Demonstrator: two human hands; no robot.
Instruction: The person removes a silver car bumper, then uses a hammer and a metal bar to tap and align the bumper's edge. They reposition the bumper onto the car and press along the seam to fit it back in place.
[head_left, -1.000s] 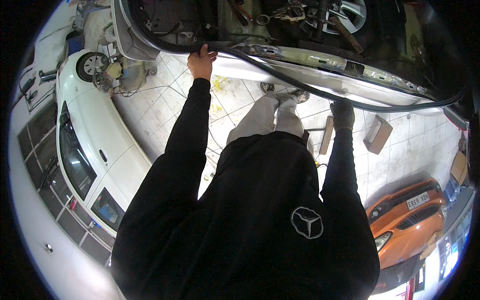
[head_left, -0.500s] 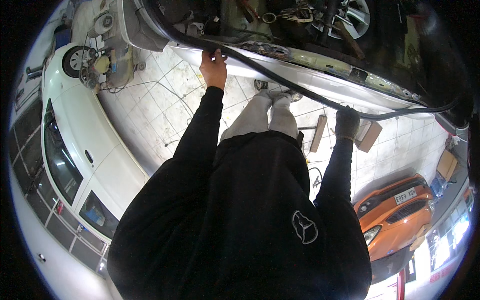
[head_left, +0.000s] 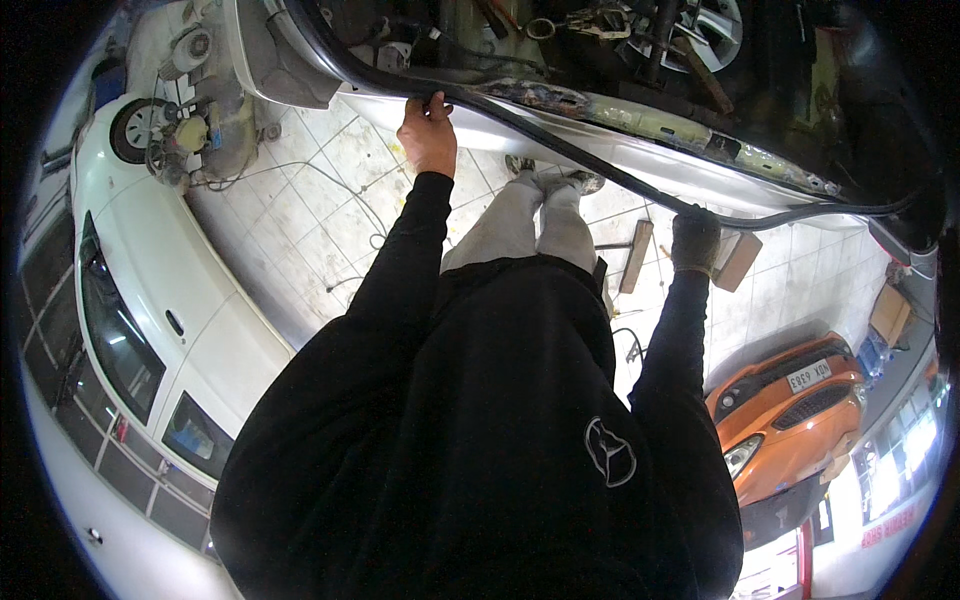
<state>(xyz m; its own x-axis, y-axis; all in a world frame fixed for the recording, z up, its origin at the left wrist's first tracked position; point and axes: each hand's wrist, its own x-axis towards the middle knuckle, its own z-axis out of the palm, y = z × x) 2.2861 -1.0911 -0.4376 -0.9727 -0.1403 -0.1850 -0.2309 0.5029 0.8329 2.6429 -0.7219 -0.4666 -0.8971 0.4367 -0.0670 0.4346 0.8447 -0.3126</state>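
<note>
A long black rubber door seal [head_left: 570, 148] runs across the doorway of a silver car body, sagging outside its sill [head_left: 640, 121]. My bare left hand [head_left: 427, 138] pinches the seal near the doorway's left part, fingers closed at its lower edge. On the right, my right hand [head_left: 694, 243], in a dark grey glove, is closed round the seal. Beyond the right hand the strip curves on toward the doorway's right corner. At the left it climbs along the body pillar. The fingertips of the right hand are partly hidden.
Inside the car lie a wheel [head_left: 712, 35], tools and loose parts. Wood blocks [head_left: 636, 257] stand on the tiled floor near my feet. A white car [head_left: 165, 290] and a compressor [head_left: 215, 130] are at left, an orange car [head_left: 790, 420] at right. A hose crosses the floor.
The view has shifted slightly. Both hands keep their hold on the seal in nearly the same places, and the strip sits a little lower between them.
</note>
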